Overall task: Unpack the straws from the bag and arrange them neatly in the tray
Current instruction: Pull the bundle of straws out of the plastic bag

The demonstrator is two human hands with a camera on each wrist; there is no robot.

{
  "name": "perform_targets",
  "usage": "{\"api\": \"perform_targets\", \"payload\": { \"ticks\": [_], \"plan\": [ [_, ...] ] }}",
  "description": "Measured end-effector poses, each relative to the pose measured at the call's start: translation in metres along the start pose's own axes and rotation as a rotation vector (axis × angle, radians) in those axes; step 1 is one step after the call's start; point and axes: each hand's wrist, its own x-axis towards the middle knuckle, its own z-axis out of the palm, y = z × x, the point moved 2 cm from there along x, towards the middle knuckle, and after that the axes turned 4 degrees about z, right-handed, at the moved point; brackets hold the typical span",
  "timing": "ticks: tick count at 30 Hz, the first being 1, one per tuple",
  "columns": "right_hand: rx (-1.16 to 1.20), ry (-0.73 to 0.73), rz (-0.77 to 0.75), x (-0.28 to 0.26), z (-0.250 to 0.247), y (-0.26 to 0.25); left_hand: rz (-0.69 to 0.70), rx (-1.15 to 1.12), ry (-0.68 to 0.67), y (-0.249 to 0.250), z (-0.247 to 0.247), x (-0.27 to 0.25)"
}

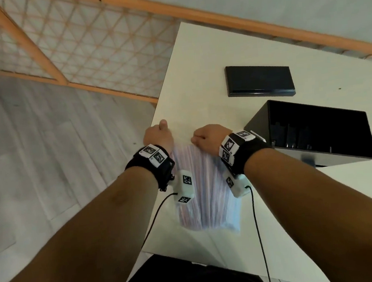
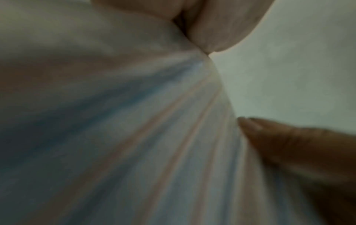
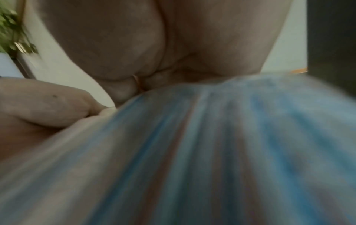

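Note:
A clear plastic bag of striped straws [image 1: 206, 190] lies on the white table [image 1: 208, 72] near its front edge, its far end between my hands. My left hand [image 1: 159, 135] pinches the bag's top left corner, and my right hand [image 1: 209, 139] grips the top right. Both wrist views are blurred: the blue and pink straws [image 2: 154, 144] fill the left one under my pinching fingers [image 2: 221, 27]. In the right wrist view my curled fingers [image 3: 154, 45] hold the bag [image 3: 212, 152]. A flat black tray [image 1: 259, 79] lies at the table's far side.
A tall black open box [image 1: 313, 135] with dividers stands just right of my right wrist. The table's left edge runs close beside my left hand, with grey floor [image 1: 47, 140] beyond. Cables trail from both wrist cameras toward me.

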Motion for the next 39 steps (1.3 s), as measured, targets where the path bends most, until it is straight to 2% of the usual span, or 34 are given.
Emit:
{"api": "perform_targets", "payload": {
  "ticks": [2,5,6,10,14,18,24,26,31,35,39],
  "plan": [
    [0.002,0.032,-0.035,-0.002,-0.004,-0.01,0.095,-0.078,-0.063,0.006,0.004,-0.004],
    [0.041,0.109,-0.055,0.0,-0.017,-0.022,0.198,-0.205,-0.301,0.013,0.009,-0.012],
    [0.042,0.123,-0.057,0.0,-0.022,-0.023,0.223,-0.233,-0.337,0.013,0.008,-0.012],
    [0.042,0.151,-0.122,-0.004,-0.049,-0.023,0.282,-0.353,-0.214,0.016,-0.009,-0.002],
    [-0.146,0.142,-0.068,-0.019,-0.079,-0.001,0.347,-0.29,-0.043,0.026,-0.02,-0.006],
    [-0.14,0.183,-0.023,-0.041,-0.098,0.016,0.348,-0.347,0.02,0.045,-0.018,-0.009],
    [0.071,0.512,0.182,-0.07,-0.118,0.039,0.385,-0.311,0.077,0.079,-0.014,-0.021],
    [0.114,0.554,0.235,-0.08,-0.119,0.043,0.391,-0.333,0.082,0.084,-0.013,-0.023],
    [0.509,0.418,0.277,-0.094,-0.12,0.046,0.495,-0.333,0.085,0.105,-0.006,-0.039],
    [0.599,0.361,0.344,-0.097,-0.12,0.053,0.536,-0.335,0.131,0.118,-0.002,-0.049],
    [0.73,0.29,0.335,-0.102,-0.108,0.052,0.496,-0.389,0.122,0.121,0.011,-0.058]
  ]
}}
